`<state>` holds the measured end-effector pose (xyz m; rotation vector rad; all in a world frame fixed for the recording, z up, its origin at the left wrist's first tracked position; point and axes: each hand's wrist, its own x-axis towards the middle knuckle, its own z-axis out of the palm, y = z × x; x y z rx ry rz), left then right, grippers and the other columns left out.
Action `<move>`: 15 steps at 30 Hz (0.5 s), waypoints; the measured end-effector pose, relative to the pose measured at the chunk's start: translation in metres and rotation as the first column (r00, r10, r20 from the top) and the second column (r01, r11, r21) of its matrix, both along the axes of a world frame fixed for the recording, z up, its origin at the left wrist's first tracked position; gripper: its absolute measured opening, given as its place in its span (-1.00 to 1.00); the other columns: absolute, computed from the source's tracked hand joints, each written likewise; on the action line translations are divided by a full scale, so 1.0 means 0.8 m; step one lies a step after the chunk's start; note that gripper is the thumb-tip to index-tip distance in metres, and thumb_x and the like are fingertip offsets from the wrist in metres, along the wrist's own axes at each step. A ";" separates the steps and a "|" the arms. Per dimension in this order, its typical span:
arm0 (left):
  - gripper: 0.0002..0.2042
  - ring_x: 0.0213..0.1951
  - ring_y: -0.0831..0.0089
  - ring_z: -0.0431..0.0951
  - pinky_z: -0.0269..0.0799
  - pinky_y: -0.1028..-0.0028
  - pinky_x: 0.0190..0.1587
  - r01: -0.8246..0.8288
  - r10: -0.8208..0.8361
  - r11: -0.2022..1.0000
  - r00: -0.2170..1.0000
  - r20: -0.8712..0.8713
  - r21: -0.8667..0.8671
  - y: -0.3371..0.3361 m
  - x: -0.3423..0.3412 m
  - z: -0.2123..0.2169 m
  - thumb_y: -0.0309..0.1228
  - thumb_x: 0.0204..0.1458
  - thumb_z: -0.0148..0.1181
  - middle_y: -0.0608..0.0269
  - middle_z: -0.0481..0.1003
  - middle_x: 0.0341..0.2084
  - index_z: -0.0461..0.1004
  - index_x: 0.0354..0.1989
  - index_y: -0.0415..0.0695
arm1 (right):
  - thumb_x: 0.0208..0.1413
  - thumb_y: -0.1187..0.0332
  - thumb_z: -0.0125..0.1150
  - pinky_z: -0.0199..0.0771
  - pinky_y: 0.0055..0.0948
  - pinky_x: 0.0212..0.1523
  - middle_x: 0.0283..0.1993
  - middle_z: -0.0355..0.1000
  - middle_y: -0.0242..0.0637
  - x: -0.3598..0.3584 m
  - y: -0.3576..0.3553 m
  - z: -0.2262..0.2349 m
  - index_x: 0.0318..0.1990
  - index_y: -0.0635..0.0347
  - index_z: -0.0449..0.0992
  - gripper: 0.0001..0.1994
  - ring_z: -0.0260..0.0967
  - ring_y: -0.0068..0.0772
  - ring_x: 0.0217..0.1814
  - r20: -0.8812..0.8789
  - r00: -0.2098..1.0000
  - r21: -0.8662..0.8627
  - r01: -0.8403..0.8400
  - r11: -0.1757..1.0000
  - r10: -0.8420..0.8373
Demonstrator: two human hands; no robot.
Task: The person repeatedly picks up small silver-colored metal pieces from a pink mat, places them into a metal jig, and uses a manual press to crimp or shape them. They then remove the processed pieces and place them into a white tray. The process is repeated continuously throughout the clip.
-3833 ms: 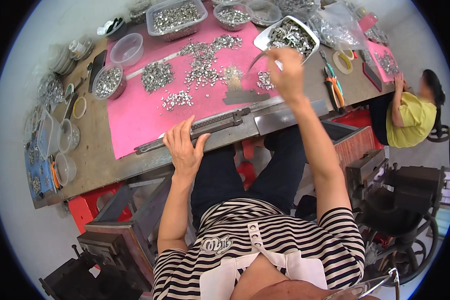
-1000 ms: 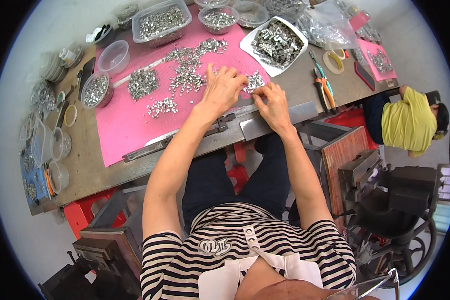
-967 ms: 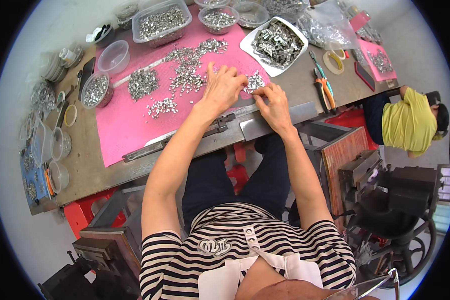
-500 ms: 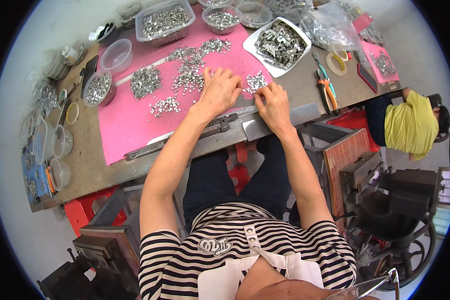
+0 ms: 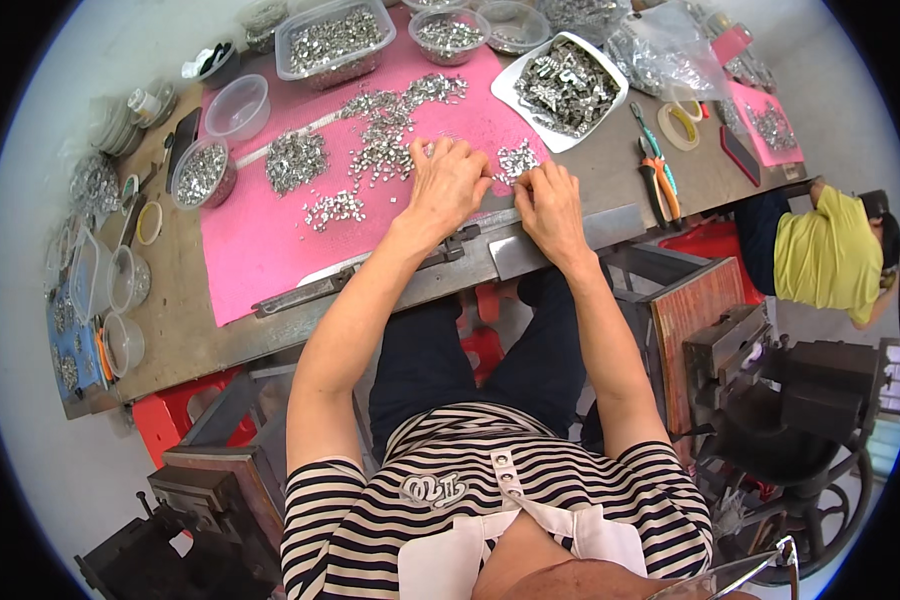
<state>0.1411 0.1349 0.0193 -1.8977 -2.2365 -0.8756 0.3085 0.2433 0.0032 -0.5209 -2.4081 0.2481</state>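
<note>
My left hand (image 5: 448,183) is over the pink mat (image 5: 255,255), fingers bent down beside a spread of small shiny metal pieces (image 5: 380,150). My right hand (image 5: 552,208) is just to its right, thumb and fingers pinched together at the near side of a small pile of metal pieces (image 5: 516,160). Whatever either set of fingertips grips is too small or hidden. Under my wrists, along the table's near edge, runs a long metal bar (image 5: 315,292) with a flat metal plate (image 5: 518,255) to its right.
A white tray (image 5: 500,88) of dark silver parts stands beyond my right hand. Pliers (image 5: 660,185) and tape rolls (image 5: 678,130) lie to the right. Clear tubs (image 5: 238,108) and a filled bowl (image 5: 203,175) stand left. Someone in a yellow shirt (image 5: 825,252) sits far right.
Both hands stay close together by the small pile, with only slight finger movement. The whole view has shifted a little. The person in yellow has moved an arm.
</note>
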 end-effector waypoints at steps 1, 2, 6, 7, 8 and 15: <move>-0.92 -0.04 0.24 0.47 0.08 -0.09 0.22 -0.008 0.009 1.000 1.000 -0.023 0.019 0.001 -0.001 -0.005 -0.34 0.10 0.31 0.28 0.52 -0.29 0.62 -0.27 0.00 | 0.04 0.48 0.34 0.28 -0.15 -0.10 -0.27 0.39 -0.24 0.000 0.000 0.000 -0.31 0.17 0.50 -0.88 0.36 -0.11 -0.13 -0.001 1.000 -0.001 0.000 1.000 0.000; -0.92 -0.04 0.24 0.47 0.08 -0.09 0.22 -0.017 0.019 0.999 0.999 -0.046 0.038 0.001 -0.002 -0.009 -0.34 0.10 0.31 0.28 0.52 -0.28 0.61 -0.27 0.00 | 0.05 0.48 0.34 0.28 -0.15 -0.09 -0.27 0.39 -0.24 0.000 0.001 -0.001 -0.31 0.17 0.50 -0.89 0.36 -0.11 -0.13 -0.001 1.000 -0.003 -0.002 1.000 0.002; -0.92 -0.06 0.25 0.47 0.08 -0.05 0.22 -0.014 0.017 0.999 0.998 -0.056 0.049 -0.007 -0.007 -0.009 -0.36 0.12 0.28 0.29 0.51 -0.29 0.59 -0.25 -0.03 | 0.06 0.48 0.33 0.28 -0.14 -0.08 -0.26 0.39 -0.24 -0.002 0.002 0.001 -0.27 0.18 0.50 -0.88 0.35 -0.12 -0.11 0.023 1.000 -0.004 -0.016 1.000 0.017; -0.93 -0.07 0.26 0.47 0.09 -0.03 0.22 -0.022 0.024 0.998 0.999 -0.042 0.058 -0.014 -0.011 -0.003 -0.37 0.13 0.27 0.29 0.51 -0.29 0.58 -0.25 -0.04 | 0.06 0.49 0.32 0.28 -0.14 -0.08 -0.26 0.39 -0.24 -0.001 0.002 0.001 -0.26 0.18 0.50 -0.88 0.35 -0.12 -0.11 0.033 0.999 -0.003 -0.018 1.000 0.019; -0.93 -0.08 0.27 0.48 0.09 0.00 0.22 -0.031 0.033 0.997 0.999 -0.027 0.067 -0.023 -0.015 0.005 -0.38 0.14 0.26 0.30 0.50 -0.30 0.57 -0.26 -0.05 | 0.08 0.51 0.29 0.27 -0.15 -0.07 -0.26 0.39 -0.23 -0.001 0.001 0.004 -0.25 0.19 0.49 -0.88 0.37 -0.11 -0.12 0.029 0.999 -0.014 -0.033 0.999 0.034; -0.95 -0.19 0.32 0.47 0.16 0.21 0.12 -0.033 0.018 0.994 0.989 0.146 0.105 -0.144 -0.003 0.014 -0.46 0.11 0.28 0.33 0.49 -0.34 0.53 -0.28 -0.08 | 0.06 0.57 0.29 0.29 -0.22 -0.09 -0.23 0.42 -0.22 -0.013 -0.071 0.039 -0.27 0.22 0.44 -0.86 0.40 -0.13 -0.14 -0.098 0.888 -0.197 -0.459 0.866 0.449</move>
